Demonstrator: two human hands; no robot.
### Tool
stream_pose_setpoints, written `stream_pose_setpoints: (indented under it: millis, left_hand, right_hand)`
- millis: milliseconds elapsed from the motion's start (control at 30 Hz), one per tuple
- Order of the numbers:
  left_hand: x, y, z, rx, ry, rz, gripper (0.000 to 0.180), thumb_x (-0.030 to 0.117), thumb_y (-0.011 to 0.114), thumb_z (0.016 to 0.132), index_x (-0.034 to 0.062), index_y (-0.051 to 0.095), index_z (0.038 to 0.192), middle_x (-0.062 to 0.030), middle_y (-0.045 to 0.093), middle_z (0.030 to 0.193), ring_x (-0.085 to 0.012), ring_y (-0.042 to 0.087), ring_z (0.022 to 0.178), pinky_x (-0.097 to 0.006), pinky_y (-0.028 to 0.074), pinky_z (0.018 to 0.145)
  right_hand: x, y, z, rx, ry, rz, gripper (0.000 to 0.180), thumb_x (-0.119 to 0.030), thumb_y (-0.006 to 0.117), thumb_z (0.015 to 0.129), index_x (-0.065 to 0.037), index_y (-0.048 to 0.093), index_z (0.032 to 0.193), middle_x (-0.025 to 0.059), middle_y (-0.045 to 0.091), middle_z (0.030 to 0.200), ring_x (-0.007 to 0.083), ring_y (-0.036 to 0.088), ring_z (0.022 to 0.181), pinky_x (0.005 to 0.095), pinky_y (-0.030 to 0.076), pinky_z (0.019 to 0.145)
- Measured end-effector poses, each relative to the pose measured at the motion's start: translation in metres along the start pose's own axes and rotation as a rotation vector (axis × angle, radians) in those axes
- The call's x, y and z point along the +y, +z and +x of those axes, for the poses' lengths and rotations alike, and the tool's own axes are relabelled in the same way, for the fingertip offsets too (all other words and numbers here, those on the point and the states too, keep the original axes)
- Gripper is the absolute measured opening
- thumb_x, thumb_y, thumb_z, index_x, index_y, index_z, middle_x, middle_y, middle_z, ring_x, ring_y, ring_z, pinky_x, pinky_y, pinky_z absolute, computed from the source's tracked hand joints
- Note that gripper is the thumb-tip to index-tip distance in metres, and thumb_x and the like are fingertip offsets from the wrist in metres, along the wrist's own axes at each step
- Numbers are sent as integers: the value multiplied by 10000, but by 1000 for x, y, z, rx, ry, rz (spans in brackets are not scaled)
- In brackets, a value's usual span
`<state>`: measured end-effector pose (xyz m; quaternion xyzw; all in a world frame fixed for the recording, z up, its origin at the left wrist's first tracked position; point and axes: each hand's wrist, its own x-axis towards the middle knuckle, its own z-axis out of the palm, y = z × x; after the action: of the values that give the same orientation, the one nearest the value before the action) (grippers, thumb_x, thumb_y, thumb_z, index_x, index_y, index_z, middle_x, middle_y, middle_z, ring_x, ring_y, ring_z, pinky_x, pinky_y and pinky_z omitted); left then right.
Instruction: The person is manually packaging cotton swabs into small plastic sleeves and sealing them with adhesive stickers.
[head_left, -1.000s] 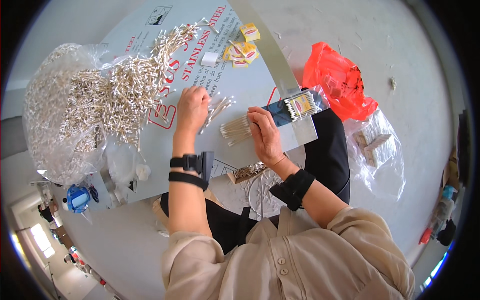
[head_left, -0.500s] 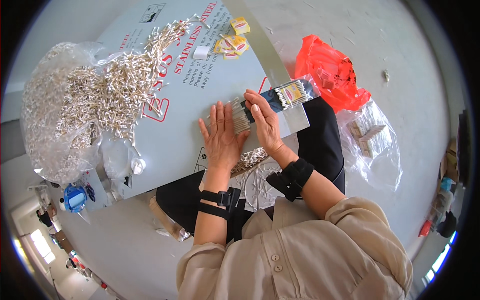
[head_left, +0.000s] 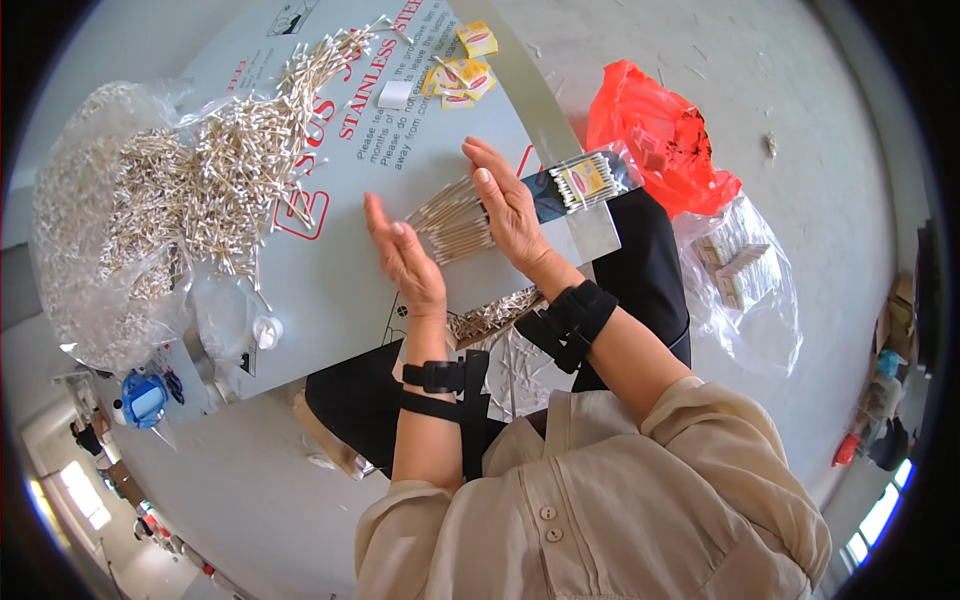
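A row of cotton swabs (head_left: 458,226) lies side by side on the table, between my two hands. My left hand (head_left: 408,268) stands on edge at the row's left end, fingers stretched out, palm facing the swabs. Against the right ends rests my right hand (head_left: 512,220), its fingers also straight and the hand open. Just beyond it, a clear plastic packet (head_left: 584,181) with swabs and a yellow card lies on a dark strip (head_left: 545,196) at the table edge. A large heap of loose swabs (head_left: 240,150) spills from a clear bag (head_left: 85,240) on the left.
Yellow cards (head_left: 460,80) and a white piece (head_left: 394,95) lie toward the far edge. A box of swabs (head_left: 495,318) sits below the near edge. On the right are a red plastic bag (head_left: 655,150) and a clear bag of packs (head_left: 740,270). A small white container (head_left: 266,332) stands at left.
My left hand has lifted off the swabs and moved left, turning on edge. The row of swabs is now uncovered. My right hand has shifted slightly left and away from me.
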<state>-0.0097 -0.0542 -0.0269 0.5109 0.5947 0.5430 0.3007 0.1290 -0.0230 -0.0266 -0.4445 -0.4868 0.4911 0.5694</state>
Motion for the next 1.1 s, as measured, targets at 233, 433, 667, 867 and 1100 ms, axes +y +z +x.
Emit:
stream_pose_setpoints:
  millis: [233,433,667,867,1100]
  left_hand:
    - [1,18,3,-33,-24,-238,613,392,339,1042,-37,271,1475,-229,263,1534,-308,267,1431,-417,234,1160]
    - [6,25,-11,59,-108,-417,613,386,369,1033,-24,272,1478,-226,278,1523,-297,262,1430,-414,196,1174]
    - [-2,9,5,147,-92,-413,624,395,389,1027,-40,286,1463,-227,287,1515,-296,257,1432,-412,205,1173]
    - [0,18,6,106,-135,-451,632,400,395,1024,-37,281,1467,-245,273,1518,-295,248,1437,-419,185,1179]
    - [21,7,-8,-295,179,502,748,487,473,963,-9,271,1486,-209,242,1557,-322,197,1463,-492,140,1179]
  right_hand:
    - [4,3,-4,-19,4,-9,434,-277,442,1037,34,488,1337,166,437,1439,237,432,1310,326,340,1082]
    - [4,5,-9,-29,29,3,465,-300,428,1045,43,467,1357,131,433,1447,187,427,1300,310,341,1088]
    - [5,-4,17,-50,-32,5,478,-324,407,1050,41,472,1351,127,477,1410,194,450,1285,317,348,1088]
    - [3,2,13,-146,-15,-109,476,-318,398,1052,45,468,1352,128,493,1392,208,443,1304,308,336,1099]
    - [-5,-14,-7,38,264,419,531,-354,384,1050,67,441,1370,162,466,1412,238,416,1347,362,310,1145]
